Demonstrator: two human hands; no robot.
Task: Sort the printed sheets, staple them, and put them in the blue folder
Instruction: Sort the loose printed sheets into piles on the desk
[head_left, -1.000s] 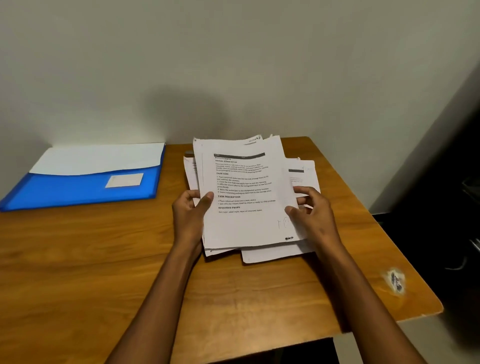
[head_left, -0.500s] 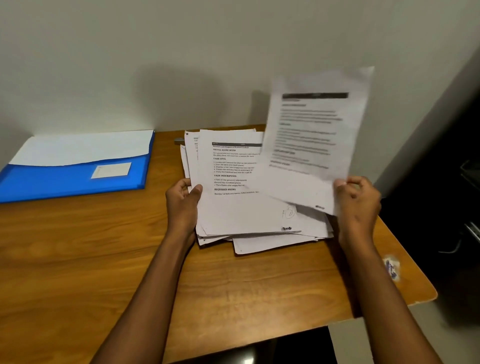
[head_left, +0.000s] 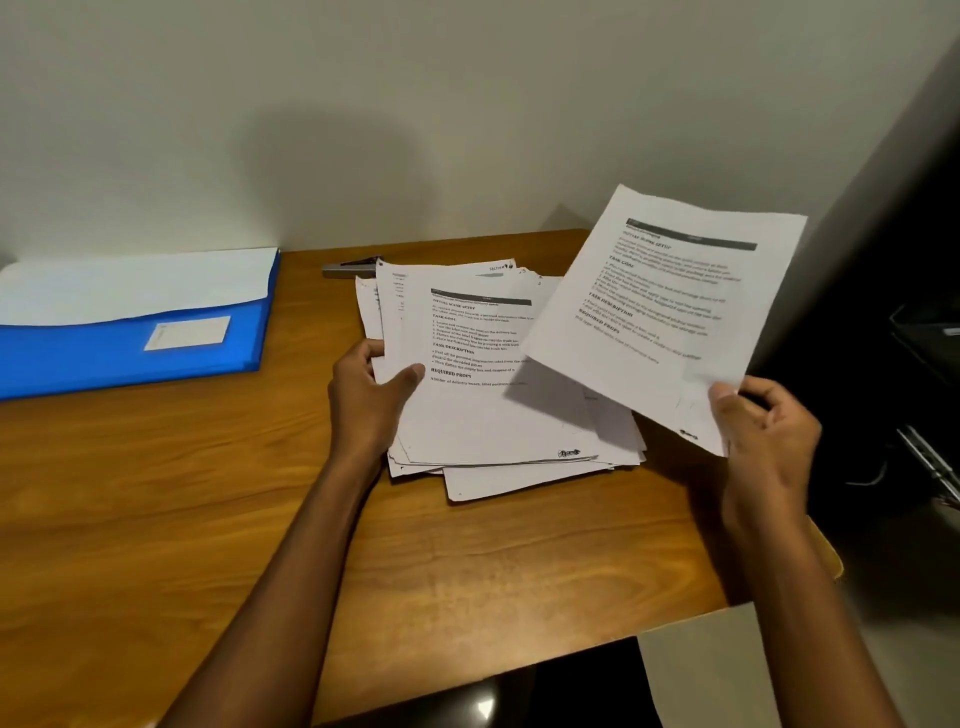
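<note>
Inside blue folder (head_left: 130, 358), white sheets (head_left: 135, 286)

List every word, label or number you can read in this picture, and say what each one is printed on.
"INITIAL SCENE SETUP", "TASK GOAL", "TASK DESCRIPTION", "REQUIRED PROPS": headings on the top sheet of the white printed paper stack that the left hand grips.
The same four headings: on the single white printed sheet pinched by the right hand.
Body text on both sheets: too small to read.
White label on the blue plastic folder: illegible.

Wooden table (head_left: 156, 519), pale wall (head_left: 415, 104)
</note>
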